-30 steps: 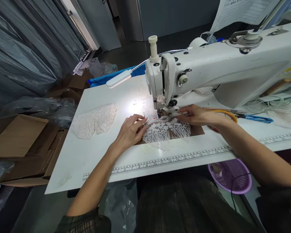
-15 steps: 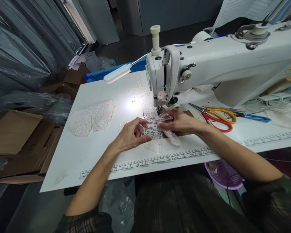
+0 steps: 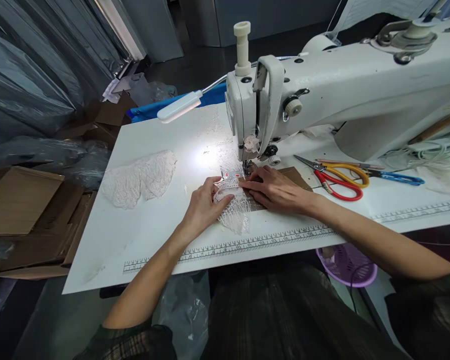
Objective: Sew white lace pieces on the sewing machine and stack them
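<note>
White lace (image 3: pixel 234 212) lies just in front of the presser foot of the white sewing machine (image 3: pixel 322 85). My left hand (image 3: pixel 204 202) pinches the left edge of this lace between thumb and fingers. Fingertips of my right hand (image 3: pixel 272 189) rest on the lace's right side, bent and close together, near the needle area. Under my right hand is a flat brown piece (image 3: pixel 294 177). Another scalloped lace piece (image 3: pixel 140 180) lies on the left part of the white table (image 3: pixel 108 245).
Red-handled scissors (image 3: pixel 339 186), yellow-handled scissors (image 3: pixel 350 172) and a blue-handled tool (image 3: pixel 397 178) lie to the right. A ruler strip (image 3: pixel 225 248) runs along the front edge. A lamp (image 3: pixel 180 106) hangs over the table. A purple basket (image 3: pixel 348 265) is below.
The lace has been laid flatter, and the loose strip by my right hand no longer hangs over the brown piece. My right hand has turned palm down. The view has shifted slightly.
</note>
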